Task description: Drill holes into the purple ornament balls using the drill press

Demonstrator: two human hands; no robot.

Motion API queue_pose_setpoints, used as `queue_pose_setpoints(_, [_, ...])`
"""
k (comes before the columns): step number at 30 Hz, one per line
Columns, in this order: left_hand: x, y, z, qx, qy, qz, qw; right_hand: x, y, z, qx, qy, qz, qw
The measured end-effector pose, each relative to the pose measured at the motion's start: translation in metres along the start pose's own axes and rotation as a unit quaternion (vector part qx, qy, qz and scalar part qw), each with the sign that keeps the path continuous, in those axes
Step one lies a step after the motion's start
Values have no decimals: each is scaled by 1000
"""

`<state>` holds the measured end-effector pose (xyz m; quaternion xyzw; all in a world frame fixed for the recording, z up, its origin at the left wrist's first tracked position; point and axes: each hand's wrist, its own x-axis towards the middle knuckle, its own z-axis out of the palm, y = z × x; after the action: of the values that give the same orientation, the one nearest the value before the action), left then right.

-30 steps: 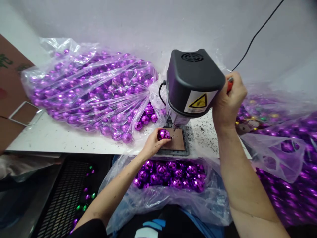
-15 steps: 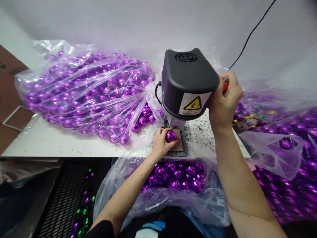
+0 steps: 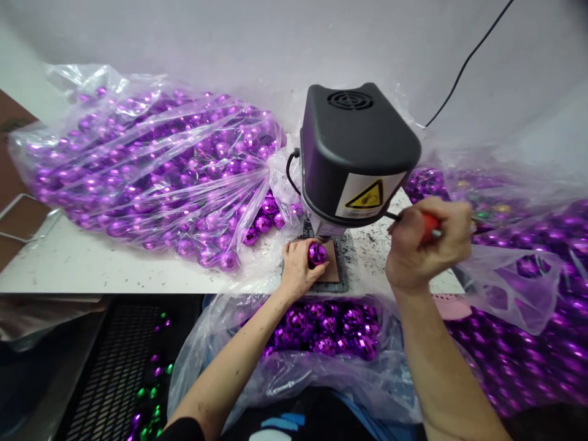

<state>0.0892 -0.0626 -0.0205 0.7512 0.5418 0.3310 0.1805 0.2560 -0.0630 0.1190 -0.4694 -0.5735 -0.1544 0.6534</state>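
Note:
A black machine (image 3: 358,135) with a yellow warning label stands on the white table. Beneath its head, my left hand (image 3: 297,266) grips a shiny purple ball (image 3: 317,253) over a brown pad (image 3: 331,269) on the dark base. At the machine's right side, my right hand (image 3: 425,242) is wrapped round the red handle (image 3: 429,228) of its lever. More purple balls (image 3: 326,327) lie in an open plastic bag on my lap, below the table edge.
A big clear bag of purple balls (image 3: 160,165) covers the table's left part. More bagged purple balls (image 3: 528,361) are at the right. A cardboard box (image 3: 13,184) stands far left, a black mesh crate (image 3: 113,373) sits below, and a cable (image 3: 463,64) hangs on the wall.
My right hand has moved down and toward me with the red handle. The left hand stays on the ball under the machine. The view has shifted slightly.

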Motion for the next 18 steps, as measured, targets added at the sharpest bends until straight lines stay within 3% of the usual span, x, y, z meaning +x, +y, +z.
queue_pose_setpoints(7, [-1,-1,0,-12,-2,4,1000,-32,10,-10,28,-28,-44,998])
queue_pose_setpoints(18, [-1,0,-1,-5,-12,-7,1000,-55,14,-3,70,8,-39,997])
